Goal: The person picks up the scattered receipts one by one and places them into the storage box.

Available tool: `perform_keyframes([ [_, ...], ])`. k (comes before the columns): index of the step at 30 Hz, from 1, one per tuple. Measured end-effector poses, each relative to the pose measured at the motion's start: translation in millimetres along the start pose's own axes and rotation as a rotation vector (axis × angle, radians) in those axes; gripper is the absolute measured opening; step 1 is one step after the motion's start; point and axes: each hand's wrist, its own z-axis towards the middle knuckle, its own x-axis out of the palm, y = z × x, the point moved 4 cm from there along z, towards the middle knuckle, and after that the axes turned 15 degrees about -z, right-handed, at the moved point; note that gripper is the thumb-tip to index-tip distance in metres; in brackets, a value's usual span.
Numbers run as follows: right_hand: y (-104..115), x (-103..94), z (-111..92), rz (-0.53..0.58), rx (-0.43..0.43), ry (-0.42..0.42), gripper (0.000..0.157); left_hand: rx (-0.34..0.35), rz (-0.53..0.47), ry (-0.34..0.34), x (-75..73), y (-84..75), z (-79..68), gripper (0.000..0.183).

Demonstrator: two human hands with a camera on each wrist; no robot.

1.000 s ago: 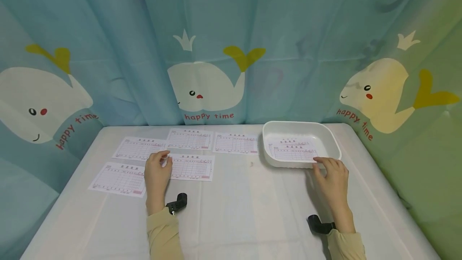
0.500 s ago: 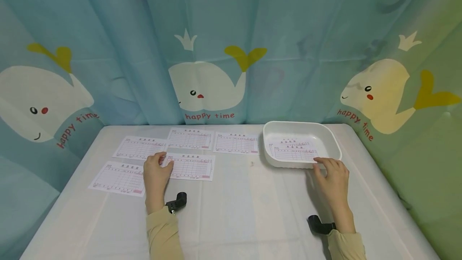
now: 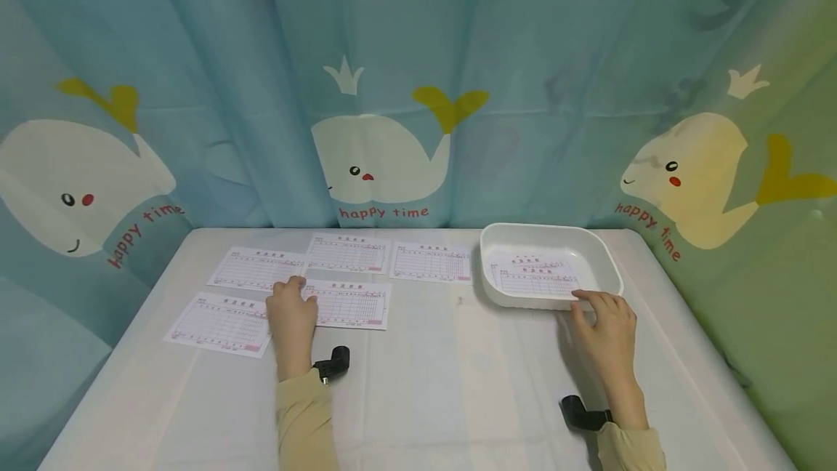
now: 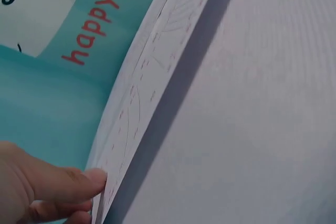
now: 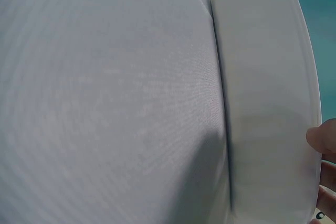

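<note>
Printed paper forms with red and black ruled grids lie on the white-covered table. My left hand point(image 3: 292, 322) is at the left edge of the near middle form point(image 3: 349, 304). In the left wrist view, its thumb and fingers pinch a corner of that form point(image 4: 152, 87), whose near edge stands slightly off the cloth above a shadow. My right hand point(image 3: 604, 329) grips the front rim of a white plastic tray point(image 3: 549, 302), thumb outside the wall and fingers over the rim. Several overlapping forms point(image 3: 532, 280) lie inside the tray.
Other forms lie around: one at near left point(image 3: 219, 324), one at far left point(image 3: 256, 269), one at back middle point(image 3: 348, 253), and one beside the tray point(image 3: 431, 262). A blue curtain point(image 3: 392, 35) with whale prints hangs behind the table. Each wrist wears a black camera.
The head view has shifted slightly. My left hand has moved a little toward me at the form's left edge. My right hand and the tray stay as they were.
</note>
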Motion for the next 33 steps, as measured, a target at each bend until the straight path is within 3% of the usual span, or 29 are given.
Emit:
perform_keyframes([
  [3, -0.6, -0.8, -0.9, 0.006, -0.001, -0.006, 0.016, -0.005, 0.020, -0.004, 0.9, -2.7, -0.4, 0.041],
  [11, -1.4, -0.5, -1.6, 0.009, -0.001, -0.002, 0.016, -0.046, -0.037, -0.006, 1.1, -0.2, 0.1, 0.041],
  [33, -1.4, 1.5, -0.6, 0.010, -0.004, -0.025, 0.016, -0.037, -0.088, -0.056, -1.7, 0.5, -2.0, 0.039],
])
